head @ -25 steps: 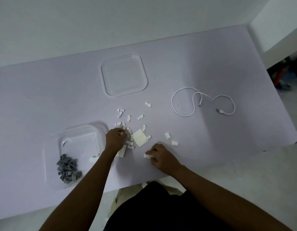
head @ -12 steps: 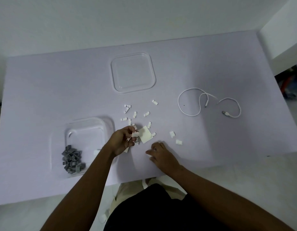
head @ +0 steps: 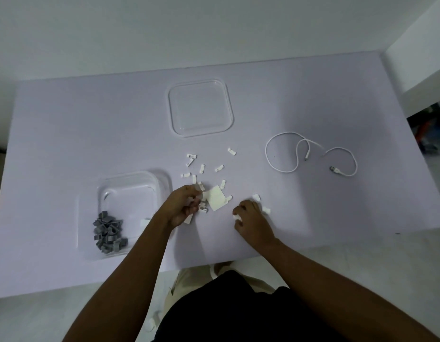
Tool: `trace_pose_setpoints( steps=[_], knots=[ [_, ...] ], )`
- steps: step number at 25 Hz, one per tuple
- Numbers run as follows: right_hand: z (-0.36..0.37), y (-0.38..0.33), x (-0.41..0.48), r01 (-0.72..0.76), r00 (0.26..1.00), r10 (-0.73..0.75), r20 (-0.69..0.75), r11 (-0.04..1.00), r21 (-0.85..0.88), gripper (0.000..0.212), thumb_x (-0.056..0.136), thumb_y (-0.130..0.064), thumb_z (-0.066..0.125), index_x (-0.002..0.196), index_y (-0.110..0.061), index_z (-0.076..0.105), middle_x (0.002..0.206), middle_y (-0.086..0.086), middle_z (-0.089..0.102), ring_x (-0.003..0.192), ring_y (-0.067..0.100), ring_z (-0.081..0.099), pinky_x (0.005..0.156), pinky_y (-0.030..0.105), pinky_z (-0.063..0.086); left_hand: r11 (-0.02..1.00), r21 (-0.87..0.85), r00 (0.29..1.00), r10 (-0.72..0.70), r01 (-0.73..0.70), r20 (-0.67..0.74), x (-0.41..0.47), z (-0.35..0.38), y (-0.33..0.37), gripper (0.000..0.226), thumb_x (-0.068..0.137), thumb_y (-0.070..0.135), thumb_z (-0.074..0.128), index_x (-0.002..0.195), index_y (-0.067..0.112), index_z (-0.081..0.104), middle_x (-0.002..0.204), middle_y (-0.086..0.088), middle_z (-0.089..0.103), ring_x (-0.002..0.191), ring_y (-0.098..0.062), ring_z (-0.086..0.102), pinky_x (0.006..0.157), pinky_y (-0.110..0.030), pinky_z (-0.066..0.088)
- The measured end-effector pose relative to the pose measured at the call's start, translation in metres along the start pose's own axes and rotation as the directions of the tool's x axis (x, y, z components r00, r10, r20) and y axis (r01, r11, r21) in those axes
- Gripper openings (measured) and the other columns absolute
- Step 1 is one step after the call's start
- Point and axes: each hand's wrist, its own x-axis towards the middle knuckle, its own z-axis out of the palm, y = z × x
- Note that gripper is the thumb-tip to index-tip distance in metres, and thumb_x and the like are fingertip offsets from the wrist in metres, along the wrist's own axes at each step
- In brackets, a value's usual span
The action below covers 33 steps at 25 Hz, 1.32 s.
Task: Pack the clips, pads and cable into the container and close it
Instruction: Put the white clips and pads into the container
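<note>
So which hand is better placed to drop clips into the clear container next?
Left. The left hand holds white clips right beside the container; the right hand, pinching another clip, lies farther from it.

Wears plain black fabric top (head: pixel 238 307), btm centre; pale beige trousers (head: pixel 184 282) just past its hem. Bare forearms, w/ bare left hand (head: pixel 182 206) & right hand (head: pixel 251 220).

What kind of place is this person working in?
Probably a plain indoor room, maybe a home or office. A wide pale table stands by a bare white wall, with a clear container and white cable on it.
</note>
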Motion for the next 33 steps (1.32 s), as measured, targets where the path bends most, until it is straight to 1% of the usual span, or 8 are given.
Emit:
trace_pose_setpoints(
  steps=[4,8,12,15,22,27,31,33],
  knots=[
    [0.003,0.005,-0.006,-0.042,0.999,0.039,-0.037,0.996,-0.081,0.032,0.078,-0.011,0.078,0.109,-0.014,0.071,0.122,0.012,0.061,0.120,0.031,0.055,0.100,0.040,0.050,0.886,0.464,0.956,0.149,-0.014,-0.254,0.012,-0.019,-0.018,0.023,0.077,-0.001,0.076,0.068,0.008,0.056,0.059,-0.010,0.053,0.049,-0.019,0.047,0.043,-0.024,0.040],
    [0.007,0.003,-0.003,-0.022,1.000,0.022,0.009,0.999,-0.026,0.029,0.078,-0.002,0.076,0.106,-0.009,0.071,0.113,0.012,0.062,0.109,0.027,0.060,0.092,0.036,0.055,0.570,0.821,0.896,0.380,-0.032,-0.229,0.015,-0.021,-0.040,0.041,0.074,0.042,0.082,0.061,0.010,0.061,0.057,-0.002,0.059,0.053,-0.015,0.055,0.056,-0.027,0.046],
    [0.003,-0.002,0.005,-0.028,1.000,0.029,0.002,0.997,-0.071,0.026,0.069,-0.005,0.076,0.094,-0.008,0.070,0.100,0.011,0.062,0.095,0.026,0.058,0.082,0.036,0.055,0.458,0.889,0.887,0.412,-0.005,-0.208,0.019,-0.003,-0.054,0.062,0.078,0.063,0.068,0.049,0.012,0.047,0.043,0.003,0.045,0.044,-0.010,0.045,0.053,-0.024,0.033],
    [0.003,-0.004,0.012,-0.049,0.998,0.046,-0.031,0.996,-0.073,0.024,0.069,-0.009,0.070,0.092,-0.008,0.065,0.097,0.010,0.061,0.093,0.026,0.054,0.081,0.033,0.047,0.409,0.911,0.893,0.392,0.047,-0.222,0.022,0.006,-0.062,0.043,0.088,0.046,0.064,0.071,0.007,0.062,0.063,0.000,0.056,0.066,-0.017,0.058,0.063,-0.025,0.036],
    [0.006,0.005,0.011,0.041,0.993,-0.058,-0.105,0.987,-0.152,0.027,0.071,-0.007,0.071,0.097,-0.007,0.066,0.099,0.011,0.063,0.095,0.029,0.059,0.083,0.037,0.051,0.427,0.904,0.924,0.353,-0.017,-0.149,0.015,0.008,-0.063,0.032,0.095,0.029,0.050,0.070,0.010,0.056,0.062,0.001,0.052,0.066,-0.021,0.054,0.061,-0.027,0.037],
    [0.000,0.008,0.025,0.040,0.991,-0.057,-0.117,0.990,-0.136,0.030,0.066,-0.004,0.074,0.095,-0.006,0.066,0.093,0.012,0.066,0.091,0.031,0.061,0.076,0.039,0.056,0.804,0.595,0.987,0.092,0.006,-0.133,0.006,0.013,-0.055,0.023,0.089,0.015,0.049,0.073,0.006,0.063,0.055,-0.005,0.046,0.040,-0.017,0.039,0.040,-0.019,0.029],
    [-0.014,0.006,0.044,-0.235,0.970,0.245,0.006,0.925,0.297,0.017,0.075,-0.004,0.072,0.091,-0.006,0.069,0.090,0.009,0.067,0.081,0.022,0.062,0.072,0.032,0.052,0.845,0.534,0.995,0.080,-0.039,-0.054,0.005,0.012,-0.047,0.030,0.098,0.020,0.046,0.079,0.006,0.065,0.057,-0.005,0.040,0.040,-0.013,0.032,0.042,-0.018,0.026],
    [-0.030,0.000,0.048,-0.415,0.885,0.438,0.158,0.588,0.694,0.007,0.082,-0.004,0.070,0.089,-0.006,0.070,0.083,0.009,0.068,0.073,0.020,0.063,0.065,0.032,0.056,0.813,0.579,0.996,0.085,-0.059,-0.017,0.008,0.014,-0.042,0.030,0.098,0.025,0.048,0.082,0.007,0.066,0.058,-0.005,0.041,0.041,-0.014,0.033,0.042,-0.018,0.026]
  ],
)
